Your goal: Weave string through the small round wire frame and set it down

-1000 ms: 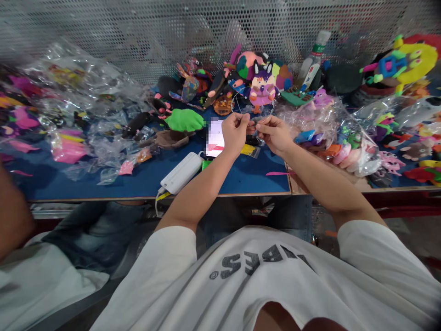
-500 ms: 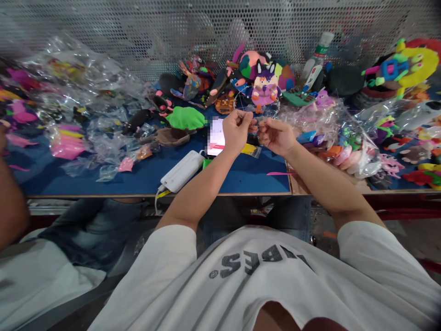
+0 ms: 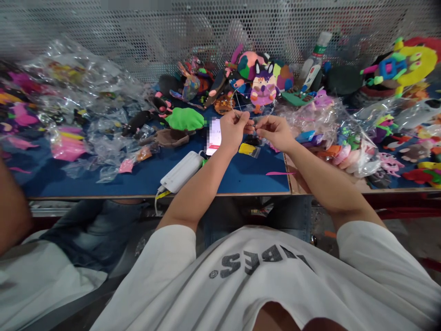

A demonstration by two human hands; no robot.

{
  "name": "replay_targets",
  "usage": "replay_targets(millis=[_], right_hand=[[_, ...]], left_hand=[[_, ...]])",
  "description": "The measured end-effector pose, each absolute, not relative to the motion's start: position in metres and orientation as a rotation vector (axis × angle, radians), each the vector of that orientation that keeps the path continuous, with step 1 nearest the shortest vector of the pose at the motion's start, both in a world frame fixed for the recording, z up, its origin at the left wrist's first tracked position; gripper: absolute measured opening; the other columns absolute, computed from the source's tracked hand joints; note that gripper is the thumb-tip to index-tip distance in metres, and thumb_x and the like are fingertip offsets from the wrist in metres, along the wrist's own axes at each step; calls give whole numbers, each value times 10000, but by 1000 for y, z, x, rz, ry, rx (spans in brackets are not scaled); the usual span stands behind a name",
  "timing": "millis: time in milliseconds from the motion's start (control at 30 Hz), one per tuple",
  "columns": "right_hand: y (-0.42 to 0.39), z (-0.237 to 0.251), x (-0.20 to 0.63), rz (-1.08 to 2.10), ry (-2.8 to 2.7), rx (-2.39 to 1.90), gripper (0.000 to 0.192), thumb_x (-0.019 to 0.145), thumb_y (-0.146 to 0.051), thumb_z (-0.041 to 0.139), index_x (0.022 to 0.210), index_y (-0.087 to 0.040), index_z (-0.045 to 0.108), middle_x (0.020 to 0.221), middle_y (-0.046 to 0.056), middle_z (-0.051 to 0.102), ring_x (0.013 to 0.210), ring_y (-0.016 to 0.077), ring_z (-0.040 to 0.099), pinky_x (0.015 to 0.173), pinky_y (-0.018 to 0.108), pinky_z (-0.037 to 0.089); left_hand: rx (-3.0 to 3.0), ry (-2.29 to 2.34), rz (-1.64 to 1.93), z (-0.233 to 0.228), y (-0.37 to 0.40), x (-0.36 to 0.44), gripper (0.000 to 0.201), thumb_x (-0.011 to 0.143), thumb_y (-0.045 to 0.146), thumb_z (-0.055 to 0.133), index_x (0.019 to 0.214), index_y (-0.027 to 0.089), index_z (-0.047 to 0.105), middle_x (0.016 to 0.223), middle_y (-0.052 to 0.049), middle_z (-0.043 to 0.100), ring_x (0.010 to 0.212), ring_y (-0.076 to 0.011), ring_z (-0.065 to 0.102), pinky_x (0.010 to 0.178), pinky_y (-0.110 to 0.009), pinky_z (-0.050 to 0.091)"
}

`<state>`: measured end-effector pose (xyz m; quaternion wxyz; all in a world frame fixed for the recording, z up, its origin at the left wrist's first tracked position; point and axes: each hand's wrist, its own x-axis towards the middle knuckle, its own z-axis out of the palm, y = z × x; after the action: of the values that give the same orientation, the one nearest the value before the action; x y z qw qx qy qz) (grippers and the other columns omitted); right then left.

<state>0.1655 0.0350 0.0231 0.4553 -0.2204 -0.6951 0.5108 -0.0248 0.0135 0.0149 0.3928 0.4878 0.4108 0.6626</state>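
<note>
Blue table top [image 3: 248, 177]; left of the white power bank [image 3: 181, 172] lie pink clay pieces in clear bags [image 3: 67, 147], behind it a bright green clay shape [image 3: 184, 118], farther back a purple-and-pink figure [image 3: 262, 87]

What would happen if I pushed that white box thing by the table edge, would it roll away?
The white box looks flat-sided and lies on its long face on the blue table, so it would probably slide, not roll. A cable plugged into its near end might tug it. Its smooth shell could be a bit slippery.
</note>
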Motion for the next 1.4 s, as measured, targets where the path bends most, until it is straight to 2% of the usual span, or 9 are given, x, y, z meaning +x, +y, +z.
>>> replay_targets(millis=[133,233,300,400,567,733,900,1133,1400], right_hand=[[37,19,166,710,-1812,-654,164,922,-352,816,911,-224,714,916,15,702,764,142,588,717,333,482],[30,20,163,574,-1733,-795,156,951,-338,798,883,-233,704,821,-4,631,714,136,501,690,325,435],[24,24,160,648,-1687,-866,216,973,-385,801,840,-238,715,740,-9,594,674,136,466,640,310,410],[18,32,158,915,-1610,-868,345,982,-495,806,775,-231,726,680,0,615,616,125,502,553,284,397],[17,41,155,1359,-1358,-835,488,868,-636,906,764,-222,670,737,27,718,574,115,602,501,270,466],[22,35,152,1503,-1246,-897,351,873,-471,899,790,-205,687,757,55,739,569,124,635,475,262,462],[25,29,149,1568,-1133,-907,154,832,-237,805,775,-206,665,730,26,700,571,106,578,488,247,444],[20,27,145,1532,-1160,-787,153,800,-237,856,884,-223,729,762,-15,665,619,95,562,559,244,472],[17,29,146,1584,-1124,-759,213,832,-280,890,856,-226,685,800,-29,634,644,88,549,594,252,474]], left_hand=[[1111,1008,1505,13,17,-25,333,1018,504,803,922,225,649,827,-1,804,646,-132,778,601,-248,654],[1112,1026,1582,12,17,-23,320,1045,508,765,941,229,647,860,-8,817,689,-132,792,646,-256,671],[1189,1065,1691,13,15,-21,352,1042,563,749,964,233,656,887,-17,821,739,-148,811,678,-272,686],[1341,1114,1767,16,8,-18,416,1025,648,728,986,237,682,930,-29,826,838,-172,841,739,-291,707],[1439,1101,1761,17,2,-14,448,1022,683,709,975,238,699,954,-37,827,883,-193,857,770,-316,722],[1522,1091,1715,15,1,-13,468,1025,703,686,1023,236,729,964,-40,828,928,-215,867,820,-343,734],[1628,1131,1754,14,-4,-10,425,1066,657,647,1046,243,740,950,-25,830,865,-193,859,821,-338,730],[1442,1196,1769,13,0,-10,446,1043,682,673,969,242,678,849,-17,804,731,-176,821,720,-313,703],[1345,1134,1748,9,11,-14,525,1017,766,649,944,247,664,832,-31,785,839,-194,835,784,-347,719]])
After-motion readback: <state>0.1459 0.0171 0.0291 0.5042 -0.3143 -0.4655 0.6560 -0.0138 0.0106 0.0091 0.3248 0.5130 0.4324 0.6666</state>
